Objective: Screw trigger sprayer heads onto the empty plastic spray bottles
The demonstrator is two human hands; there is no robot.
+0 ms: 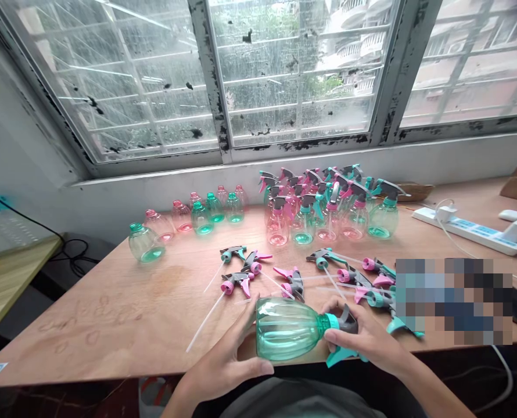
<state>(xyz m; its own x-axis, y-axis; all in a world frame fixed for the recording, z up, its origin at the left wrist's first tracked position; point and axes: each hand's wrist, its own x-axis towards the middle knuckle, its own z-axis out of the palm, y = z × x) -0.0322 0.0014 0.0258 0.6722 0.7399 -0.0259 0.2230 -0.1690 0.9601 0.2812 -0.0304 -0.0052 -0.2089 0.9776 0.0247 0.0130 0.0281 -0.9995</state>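
Observation:
A clear green spray bottle lies sideways over the table's front edge, its base to the left. My left hand holds it at the base, thumb below and fingers behind, partly hidden. At the neck, my right hand is closed on a grey and teal trigger sprayer, with the thumb against the teal collar. The sprayer sits on the bottle's mouth; how tightly cannot be seen. Just beyond my hands lie loose sprayer heads with thin tubes, among them a pink and grey one and a teal one.
Open pink and green bottles stand in a line at the back left. Assembled spray bottles crowd the back middle under the window. A white power strip with cables lies right, beside a blurred patch hiding something.

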